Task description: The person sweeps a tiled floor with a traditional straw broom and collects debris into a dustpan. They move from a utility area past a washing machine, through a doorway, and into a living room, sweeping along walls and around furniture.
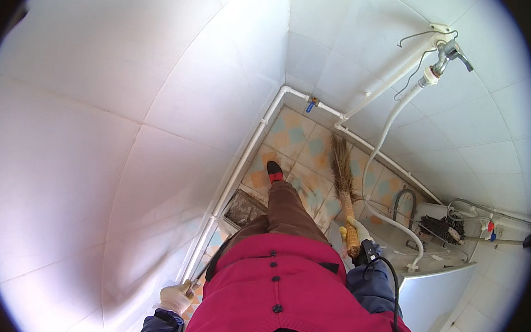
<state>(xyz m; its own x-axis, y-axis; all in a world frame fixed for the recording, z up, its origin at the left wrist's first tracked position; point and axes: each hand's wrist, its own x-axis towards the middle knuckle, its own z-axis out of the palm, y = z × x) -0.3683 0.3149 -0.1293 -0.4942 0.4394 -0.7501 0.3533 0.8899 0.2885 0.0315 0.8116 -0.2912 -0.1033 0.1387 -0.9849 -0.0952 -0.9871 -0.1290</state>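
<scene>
My right hand (356, 231), in a pale glove, grips the bound handle of a straw broom (347, 203). The broom's bristles reach forward over the tiled floor, at the foot of the far wall. Low at the left, my gloved left hand (176, 298) is closed around the end of a thin handle (195, 282) close to the left wall. A dirty dustpan (245, 209) with a toothed edge lies on the floor beside my legs. My body hides the stretch between that handle and the dustpan, so their join cannot be seen.
White pipes (243, 157) run along both walls, one with a blue-handled valve (311, 105). From a wall tap (447, 54) a white hose (385, 128) hangs down to a washing machine or similar appliance (438, 292) at the right. A dark mop head (440, 228) lies there.
</scene>
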